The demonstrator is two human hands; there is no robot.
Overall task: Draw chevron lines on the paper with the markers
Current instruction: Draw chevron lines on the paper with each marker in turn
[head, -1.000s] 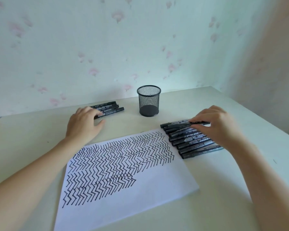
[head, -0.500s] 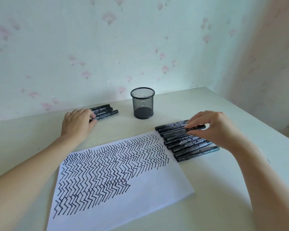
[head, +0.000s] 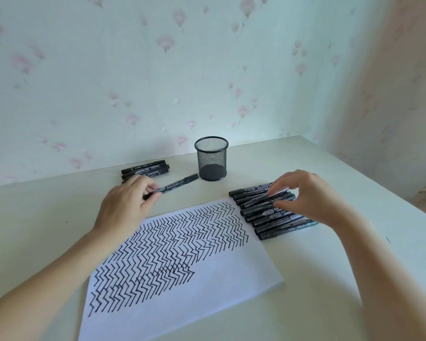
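Left hand (head: 126, 205) fingers pinch a capped marker (head: 175, 186); right hand (head: 305, 198) fingers curl onto the marker row (head: 268, 212). Uncap first, then keep chevron spacing even on the paper (head: 207, 291).

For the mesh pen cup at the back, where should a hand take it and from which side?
Grip the mesh pen cup around its round wall, coming from the front. It stands upright and apart from both marker piles, and its open rim also allows a pinch from above.

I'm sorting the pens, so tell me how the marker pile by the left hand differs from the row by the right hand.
The left pile is small, only a few markers, near the wall; the right row holds many more, beside the paper. The left hand holds one marker clear of its pile; the right hand fingers a marker within its row. Both are black capped markers lying flat.
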